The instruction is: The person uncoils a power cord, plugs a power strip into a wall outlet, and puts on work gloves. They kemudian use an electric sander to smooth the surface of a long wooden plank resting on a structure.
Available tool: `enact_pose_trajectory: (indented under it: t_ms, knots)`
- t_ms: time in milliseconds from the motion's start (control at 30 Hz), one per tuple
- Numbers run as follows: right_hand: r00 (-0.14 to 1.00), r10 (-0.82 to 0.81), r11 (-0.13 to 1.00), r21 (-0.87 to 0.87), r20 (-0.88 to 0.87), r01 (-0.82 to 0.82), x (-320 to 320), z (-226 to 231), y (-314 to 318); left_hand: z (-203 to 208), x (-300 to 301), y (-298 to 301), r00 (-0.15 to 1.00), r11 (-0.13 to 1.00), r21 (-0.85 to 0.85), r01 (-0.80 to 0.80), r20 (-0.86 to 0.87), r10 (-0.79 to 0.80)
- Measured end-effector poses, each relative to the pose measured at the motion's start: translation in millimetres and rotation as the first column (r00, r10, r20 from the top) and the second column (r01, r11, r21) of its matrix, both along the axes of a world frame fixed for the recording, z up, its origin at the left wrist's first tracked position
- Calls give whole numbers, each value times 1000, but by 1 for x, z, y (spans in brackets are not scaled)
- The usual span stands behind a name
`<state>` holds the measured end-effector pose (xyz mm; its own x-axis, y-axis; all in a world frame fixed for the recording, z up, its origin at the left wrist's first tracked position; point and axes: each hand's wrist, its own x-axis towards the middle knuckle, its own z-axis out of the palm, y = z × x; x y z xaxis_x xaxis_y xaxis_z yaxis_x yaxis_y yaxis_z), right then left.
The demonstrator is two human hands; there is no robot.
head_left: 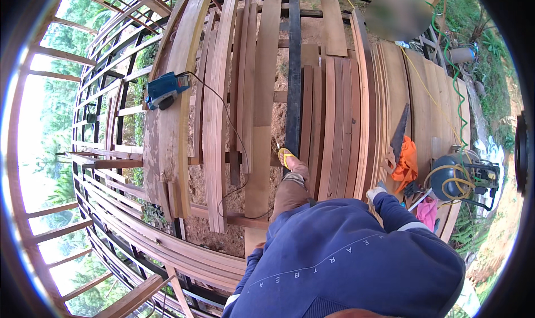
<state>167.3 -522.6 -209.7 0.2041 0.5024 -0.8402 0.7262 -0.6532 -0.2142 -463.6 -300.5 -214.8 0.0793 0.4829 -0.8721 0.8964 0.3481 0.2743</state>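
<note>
So the person is standing up on an unfinished timber floor, one foot in a yellow flip-flop (285,157) planted on a dark steel beam (293,78), probably because the loose boards around it aren't fixed and the beam is the safest footing.

The right hand (374,193) wears a pale glove and reaches out to the edge of the stacked reddish planks (340,123). It rests on or just at a plank edge, but whether the fingers are closed around it can't be told from this angle. The left hand (257,250) hangs low beside the body, down near a loose board (257,179), mostly hidden by the blue sleeve, so its fingers can't be read either.

Tools are parked within reach on the laid decking to the right: a handsaw (398,137) lies flat beside an orange cloth (407,165), and a blue air compressor (454,177) with a coiled yellow hose sits just past them, next to a pink rag (428,212). Over on the left, a blue power tool (166,89) sits on a wide plank with its black cord trailing across the open joists. Sawdust covers the ground below the gaps.
</note>
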Motion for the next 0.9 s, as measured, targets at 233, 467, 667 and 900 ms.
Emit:
enact_pose_trajectory:
  t_ms: [233,467,667,900]
  knots:
    - [140,-608,218,6,-782,976,39,71,261,64,98,250,919,923,57,-381,134,371]
    - [62,-699,183,-94,-713,979,111,87,308,128,260,410,813,900,119,-419,491,313]
    - [998,-56,992,-116,23,58,208,-25,246,33,313,378,812,829,110,-549,304,498]
    - [855,-511,859,-30,-90,511,391,-2,347,-22,367,269,957,957,-15,-289,23,290]
